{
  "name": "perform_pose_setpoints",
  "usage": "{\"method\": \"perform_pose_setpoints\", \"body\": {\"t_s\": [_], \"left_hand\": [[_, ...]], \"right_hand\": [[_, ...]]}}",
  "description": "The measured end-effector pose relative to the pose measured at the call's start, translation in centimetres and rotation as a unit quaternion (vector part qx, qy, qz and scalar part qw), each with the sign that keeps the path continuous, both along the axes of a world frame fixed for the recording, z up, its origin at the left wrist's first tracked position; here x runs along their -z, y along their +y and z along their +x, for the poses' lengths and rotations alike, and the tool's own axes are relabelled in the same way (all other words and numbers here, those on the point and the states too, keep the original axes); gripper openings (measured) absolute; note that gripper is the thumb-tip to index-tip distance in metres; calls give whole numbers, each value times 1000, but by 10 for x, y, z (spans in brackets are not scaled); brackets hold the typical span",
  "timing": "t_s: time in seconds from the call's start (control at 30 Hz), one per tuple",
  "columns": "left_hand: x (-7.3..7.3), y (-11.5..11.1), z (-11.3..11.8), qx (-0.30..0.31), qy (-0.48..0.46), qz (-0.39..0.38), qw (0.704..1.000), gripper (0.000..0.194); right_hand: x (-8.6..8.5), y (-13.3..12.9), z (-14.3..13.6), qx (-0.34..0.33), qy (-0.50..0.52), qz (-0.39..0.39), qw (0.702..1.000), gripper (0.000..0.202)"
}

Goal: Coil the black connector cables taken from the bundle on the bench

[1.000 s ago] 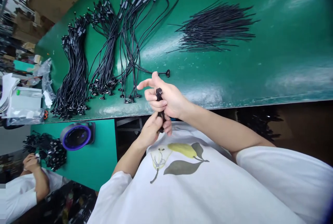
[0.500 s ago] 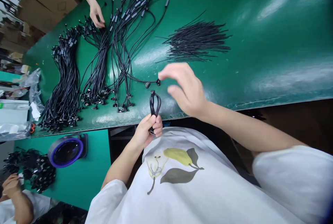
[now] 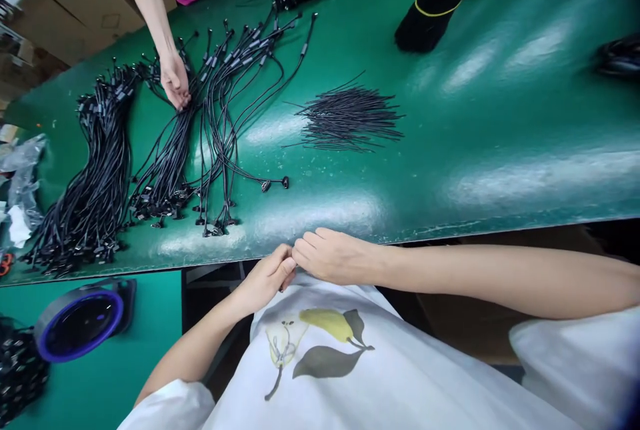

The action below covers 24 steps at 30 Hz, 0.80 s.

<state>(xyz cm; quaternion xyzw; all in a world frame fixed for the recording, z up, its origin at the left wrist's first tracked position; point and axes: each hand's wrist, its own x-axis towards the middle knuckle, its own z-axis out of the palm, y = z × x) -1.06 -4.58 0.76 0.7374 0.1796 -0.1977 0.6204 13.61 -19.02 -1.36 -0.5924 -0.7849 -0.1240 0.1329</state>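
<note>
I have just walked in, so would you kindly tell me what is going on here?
The person's left hand and right hand meet by the near edge of the table; anything held between them is hidden. Cables lie there in bunches, with thin black strips to their right. A co-worker's hand is at the middle bunch.

Left grip (image 3: pixel 267 278) touches right grip (image 3: pixel 327 257) near the green table (image 3: pixel 475 150).

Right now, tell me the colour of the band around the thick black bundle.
The band is yellow, seen best in the current head view.
</note>
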Motion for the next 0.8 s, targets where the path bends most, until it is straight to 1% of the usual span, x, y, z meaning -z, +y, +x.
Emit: {"method": "perform_pose_setpoints", "body": {"t_s": [0.13,0.2,0.23,0.3,0.37,0.43,0.53,0.57,0.6,0.63,0.67,0.7,0.73,0.77,0.8], "left_hand": [[0,3,2,-24,-12,23,999,41],[1,8,3,-26,-8,30,999,42],[2,11,4,-17,-3,24,1000,41],[5,16,7,20,7,5,1000,38],[8,18,10,65,11,0,998,35],[12,16,12,88,6,41,995,34],[20,7,11,72,-13,125,989,32],[24,5,10,57,-17,135,989,32],[27,4,9,35,-18,127,991,32],[31,5,9,4,-18,104,994,34],[34,7,9,-44,-24,73,996,36],[36,10,10,-107,-33,35,993,37],[38,14,12,-178,-47,-8,983,38],[38,17,14,-246,-61,-55,966,38],[38,20,17,-300,-74,-100,946,38]], "right_hand": [[-4,6,4,36,23,-65,997,15],[-4,9,7,29,27,-74,996,16],[-4,11,8,12,24,-71,997,18],[-2,14,11,-24,16,-71,997,21],[1,16,13,-41,25,-96,994,23],[4,17,14,-43,55,-149,986,23],[6,18,23,-33,138,-244,959,24],[6,18,30,-35,185,-267,945,26],[6,17,40,-40,240,-276,930,28],[6,18,53,-36,297,-266,917,29],[7,19,69,-11,345,-234,909,29],[8,21,86,39,374,-187,907,29],[10,25,105,115,380,-131,909,31],[13,29,123,205,360,-79,907,33],[18,35,141,289,322,-41,901,34]]}}
